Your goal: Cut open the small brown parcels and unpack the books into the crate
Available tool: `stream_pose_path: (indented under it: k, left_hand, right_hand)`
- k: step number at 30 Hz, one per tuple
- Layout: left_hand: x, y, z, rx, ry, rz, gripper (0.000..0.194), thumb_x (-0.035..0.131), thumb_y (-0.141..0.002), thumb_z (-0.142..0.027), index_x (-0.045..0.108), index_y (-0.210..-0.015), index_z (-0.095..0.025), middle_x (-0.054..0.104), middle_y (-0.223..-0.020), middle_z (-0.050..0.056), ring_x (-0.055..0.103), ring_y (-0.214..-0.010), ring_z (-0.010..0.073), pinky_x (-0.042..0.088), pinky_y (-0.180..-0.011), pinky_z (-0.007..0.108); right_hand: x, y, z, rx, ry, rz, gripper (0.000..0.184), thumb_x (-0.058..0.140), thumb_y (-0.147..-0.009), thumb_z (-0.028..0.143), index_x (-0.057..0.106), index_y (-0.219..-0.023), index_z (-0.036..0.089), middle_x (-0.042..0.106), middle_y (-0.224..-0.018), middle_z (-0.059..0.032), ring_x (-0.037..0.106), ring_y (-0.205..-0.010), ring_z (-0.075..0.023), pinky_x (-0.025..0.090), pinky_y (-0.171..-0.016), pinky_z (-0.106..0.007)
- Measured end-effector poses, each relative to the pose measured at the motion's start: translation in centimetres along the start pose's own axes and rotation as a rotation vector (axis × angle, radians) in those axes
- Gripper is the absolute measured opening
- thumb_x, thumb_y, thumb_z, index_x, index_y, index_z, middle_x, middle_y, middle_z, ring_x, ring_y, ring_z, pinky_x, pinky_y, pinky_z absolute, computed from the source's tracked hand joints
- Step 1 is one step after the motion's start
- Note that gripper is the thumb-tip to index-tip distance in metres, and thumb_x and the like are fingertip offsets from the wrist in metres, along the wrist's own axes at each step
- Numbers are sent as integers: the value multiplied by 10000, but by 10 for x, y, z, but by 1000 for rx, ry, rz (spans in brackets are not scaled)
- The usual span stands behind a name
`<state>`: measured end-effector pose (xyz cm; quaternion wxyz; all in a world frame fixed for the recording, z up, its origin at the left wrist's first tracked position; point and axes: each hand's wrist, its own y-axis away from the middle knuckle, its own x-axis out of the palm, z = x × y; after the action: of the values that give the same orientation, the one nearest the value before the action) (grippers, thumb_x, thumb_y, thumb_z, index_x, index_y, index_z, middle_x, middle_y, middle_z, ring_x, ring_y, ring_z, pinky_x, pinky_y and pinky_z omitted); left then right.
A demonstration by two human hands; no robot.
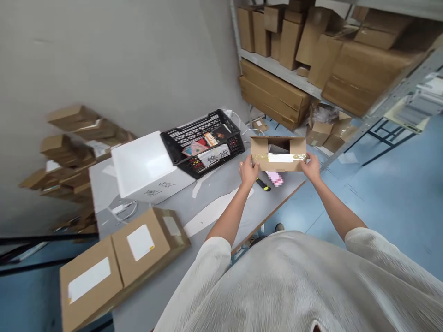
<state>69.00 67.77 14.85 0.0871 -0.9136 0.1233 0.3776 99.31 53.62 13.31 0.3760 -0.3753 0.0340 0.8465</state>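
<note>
A small cardboard box with open top flaps and a taped white label is held above the far corner of the grey table. My left hand grips its left end and my right hand grips its right end, fingers curled on the cardboard. Something dark lies inside the box, hard to make out. Just below the box on the table lie a pink item and a black-and-yellow tool.
A black plastic basket with small packets and a white bin stand further left on the table. Two labelled cardboard boxes sit at the near end. Stacked cartons fill the metal shelves on the right and a pile by the wall.
</note>
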Motion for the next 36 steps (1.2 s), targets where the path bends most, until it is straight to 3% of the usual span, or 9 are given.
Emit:
stream_pose_path:
  k: [5, 7, 9, 12, 16, 20, 30, 36]
  left_hand:
    - [72, -40, -49, 194, 170, 137, 715, 619, -944, -202, 527, -1651, -257, 636, -1544, 128, 622, -1431, 339, 486, -1253, 506]
    - [95, -51, -62, 238, 256, 164, 792, 631, -915, -145, 479, -1681, -276, 545, -1662, 112, 520, -1554, 329, 434, -1312, 504]
    - [112, -55, -68, 237, 295, 187, 843, 650, -913, -131, 423, -1711, -284, 425, -1761, 107, 436, -1624, 333, 388, -1347, 516]
    - [122, -51, -62, 217, 309, 218, 838, 639, -946, -137, 380, -1727, -295, 347, -1800, 107, 401, -1650, 319, 368, -1361, 508]
    - [115, -38, -36, 151, 300, 209, 790, 609, -972, -140, 391, -1715, -298, 369, -1778, 117, 433, -1628, 307, 390, -1347, 504]
    - [102, -27, -10, 98, 277, 175, 765, 588, -968, -121, 427, -1692, -308, 424, -1742, 106, 459, -1607, 289, 399, -1343, 492]
    - [64, 21, 45, -53, 220, 100, 639, 565, -981, -156, 541, -1606, -287, 456, -1719, 115, 529, -1541, 293, 450, -1294, 487]
    - [22, 65, 84, -145, 237, 3, 583, 563, -990, -189, 570, -1569, -261, 459, -1711, 139, 494, -1572, 307, 429, -1305, 503]
  right_hand:
    - [-46, -6, -61, 155, -6, -100, 649, 631, -847, 352, 620, -1458, 137, 686, -1343, -196, 694, -1141, -347, 538, -1128, -559]
    - [-55, -5, -81, 204, -48, -110, 677, 624, -863, 342, 580, -1509, 143, 681, -1379, -197, 734, -1064, -317, 557, -1103, -546]
    - [-57, -3, -96, 214, -79, -97, 678, 626, -873, 329, 572, -1523, 147, 654, -1439, -213, 758, -1038, -302, 560, -1105, -536]
    - [-50, -2, -110, 208, -80, -45, 622, 629, -878, 320, 622, -1476, 148, 630, -1485, -224, 769, -1042, -296, 546, -1141, -531]
    - [-29, -6, -113, 182, -103, 36, 541, 636, -886, 338, 681, -1396, 163, 670, -1429, -197, 770, -999, -284, 578, -1106, -507]
    - [-1, -12, -100, 129, -147, 143, 462, 660, -885, 326, 725, -1323, 194, 697, -1401, -161, 775, -970, -272, 612, -1052, -491]
    - [78, 17, -33, -26, -240, 500, 396, 636, -875, 243, 776, -1243, 209, 742, -1374, -129, 770, -980, -250, 621, -1044, -464]
    - [123, 45, 17, -130, -240, 718, 363, 629, -890, 258, 785, -1216, 230, 762, -1340, -109, 759, -1000, -242, 629, -1013, -449]
